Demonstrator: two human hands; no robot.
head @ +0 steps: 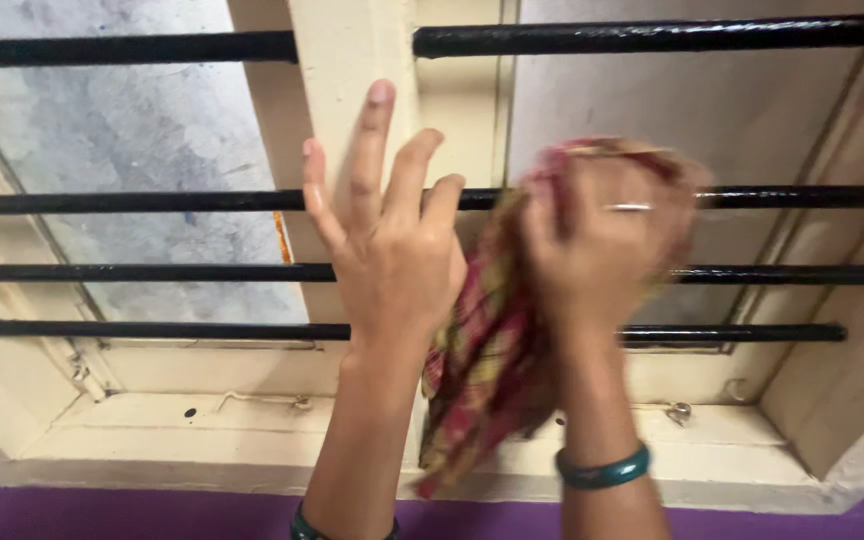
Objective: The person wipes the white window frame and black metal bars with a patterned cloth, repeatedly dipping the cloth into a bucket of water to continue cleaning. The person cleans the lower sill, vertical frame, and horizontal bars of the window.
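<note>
My left hand point(384, 230) is raised in front of the window with its fingers spread, holding nothing, close to the cream centre post point(352, 60). My right hand point(607, 235), blurred by motion, is closed on a red and yellow checked cloth point(482, 370). It presses the cloth against a black horizontal window bar point(802, 197), and the rest of the cloth hangs down between my forearms. A ring shows on a right finger, and a green bangle point(602, 470) sits on that wrist.
Several black horizontal bars point(152, 272) cross a cream window frame. A frosted pane point(122, 130) fills the left side. The cream sill point(202, 430) has a small metal latch point(679, 411) at right. Purple wall point(102, 515) lies below.
</note>
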